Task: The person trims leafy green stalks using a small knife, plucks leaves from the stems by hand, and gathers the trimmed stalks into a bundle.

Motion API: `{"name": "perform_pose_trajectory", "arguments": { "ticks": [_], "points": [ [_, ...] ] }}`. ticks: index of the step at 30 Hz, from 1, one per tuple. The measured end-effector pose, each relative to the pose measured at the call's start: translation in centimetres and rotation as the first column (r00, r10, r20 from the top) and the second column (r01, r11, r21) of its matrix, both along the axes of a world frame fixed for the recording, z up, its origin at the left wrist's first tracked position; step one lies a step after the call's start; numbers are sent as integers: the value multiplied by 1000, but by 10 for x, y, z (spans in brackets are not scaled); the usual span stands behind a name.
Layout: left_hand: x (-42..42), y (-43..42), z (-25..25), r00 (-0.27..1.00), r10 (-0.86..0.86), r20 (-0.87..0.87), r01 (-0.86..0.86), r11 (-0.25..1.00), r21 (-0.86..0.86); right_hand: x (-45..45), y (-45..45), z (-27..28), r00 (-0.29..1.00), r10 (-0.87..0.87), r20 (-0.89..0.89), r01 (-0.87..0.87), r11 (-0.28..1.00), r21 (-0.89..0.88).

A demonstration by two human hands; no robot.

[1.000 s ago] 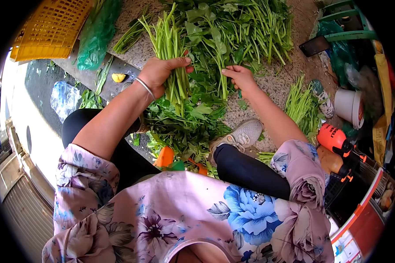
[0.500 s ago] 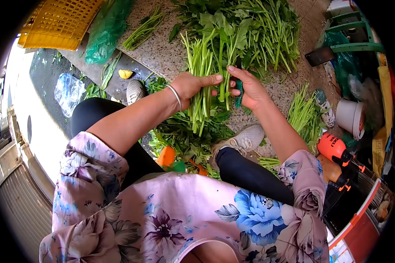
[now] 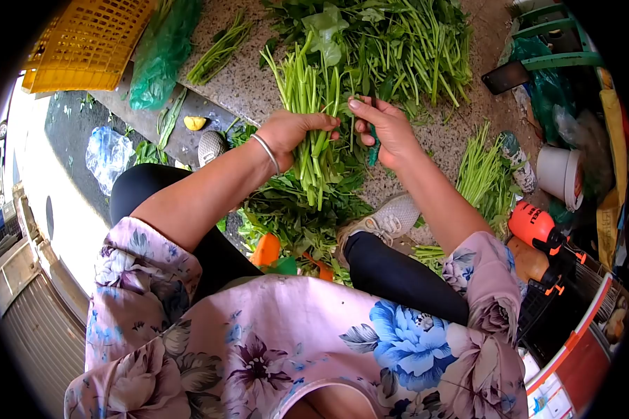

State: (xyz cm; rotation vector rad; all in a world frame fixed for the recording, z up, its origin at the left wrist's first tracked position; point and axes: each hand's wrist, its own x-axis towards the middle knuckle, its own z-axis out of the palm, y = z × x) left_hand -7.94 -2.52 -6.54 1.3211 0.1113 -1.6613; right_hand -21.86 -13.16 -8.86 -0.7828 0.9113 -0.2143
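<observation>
My left hand (image 3: 293,136), with a bracelet at the wrist, is wrapped round a bunch of leafy green stems (image 3: 307,91). The stems stand out above and below the fist. Just right of the bunch, my right hand (image 3: 386,133) is closed, thumb and forefinger near the stems. A narrow dark-green handle (image 3: 374,148) pokes out from its fingers; the rest of that thing is hidden. Beyond both hands lies a big pile of the same greens (image 3: 419,56). Leaves and trimmings (image 3: 307,230) cover the ground between my legs.
A yellow plastic crate (image 3: 91,42) and a green plastic bag (image 3: 164,63) lie at upper left. More stems (image 3: 481,167) lie on the right, near a white bucket (image 3: 559,174) and an orange spray bottle (image 3: 531,227). A phone (image 3: 507,75) rests by a green frame (image 3: 562,61).
Both hands have shifted slightly left. The right hand has come away from the bunch with its fingers more curled, and the stems it was touching have joined the left hand's bunch.
</observation>
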Motion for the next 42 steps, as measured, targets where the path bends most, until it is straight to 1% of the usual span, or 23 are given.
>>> {"name": "perform_pose_trajectory", "arguments": {
  "ticks": [3, 4, 5, 6, 7, 9, 10, 11, 13, 14, 18, 20, 21, 23, 25, 27, 28, 30, 32, 34, 36, 41, 42],
  "points": [
    [5, 1, 2, 1000, 9, 14, -9, 1000, 1, -16, -10, -15, 997, 1, -72, -9, 993, -114],
    [6, 2, 1, 999, 21, 41, -20, 1000, -16, -21, -13, -21, 952, 122, -279, -194, 950, -246],
    [7, 3, 1, 997, 31, 68, -29, 999, -32, -28, -16, -30, 850, 199, -487, -390, 860, -329],
    [7, 4, 0, 993, 41, 107, -35, 998, -52, -28, -12, -30, 830, 250, -498, -494, 743, -451],
    [7, 5, 0, 993, 40, 108, -34, 998, -54, -30, -10, -28, 831, 248, -498, -493, 743, -453],
    [6, 9, 1, 973, -1, 231, 10, 999, -40, -31, -3, -13, 905, 201, -375, -341, 870, -357],
    [5, 10, 3, 974, 1, 228, 10, 999, -47, -33, -5, -10, 929, 271, -252, -349, 869, -351],
    [4, 12, 5, 961, 24, 277, 1, 996, -88, -31, -2, -2, 928, 270, -256, -350, 865, -358],
    [3, 14, 9, 944, 56, 325, -11, 990, -138, -23, 8, 20, 960, 273, 66, -234, 907, -350],
    [2, 15, 11, 930, 49, 364, 9, 988, -155, -19, 12, 28, 954, 275, 117, -221, 913, -343],
    [0, 23, 28, 897, 55, 439, 37, 979, -199, -5, 27, 45, 975, 169, 144, -116, 942, -316],
    [1, 27, 39, 893, 74, 444, 20, 979, -204, -3, 33, 55, 999, 43, -9, -43, 928, -371],
    [3, 29, 44, 889, 86, 450, 6, 980, -199, -4, 36, 53, 999, 51, -12, -52, 921, -385],
    [7, 32, 40, 857, 96, 506, 32, 971, -238, -11, 39, 44, 997, -41, -60, -8, 761, -648],
    [8, 34, 44, 825, 108, 554, 62, 958, -280, -20, 41, 61, 983, -112, -147, -8, 769, -640],
    [8, 36, 49, 793, 138, 593, 70, 947, -314, -29, 43, 78, 966, -146, -215, 14, 855, -518],
    [9, 37, 46, 794, 151, 589, 69, 940, -333, -32, 46, 86, 966, -149, -213, 12, 844, -535],
    [10, 40, 43, 661, 216, 718, 179, 884, -431, -40, 54, 100, 991, 26, -135, -79, 911, -404],
    [9, 49, 48, 659, 214, 721, 213, 866, -452, -45, 59, 115, 984, 178, -8, -173, 943, -284],
    [7, 58, 56, 657, 222, 721, 240, 844, -479, -38, 65, 139, 984, 174, 36, -160, 953, -257],
    [5, 68, 63, 569, 247, 784, 302, 825, -478, -31, 66, 155, 974, 208, 88, -187, 961, -204],
    [4, 83, 77, 574, 331, 749, 293, 771, -565, -11, 65, 183, 976, 217, 5, -203, 923, -328],
    [5, 84, 80, 602, 330, 727, 284, 762, -582, -11, 65, 184, 979, 176, -98, -201, 888, -413]
  ]
}}
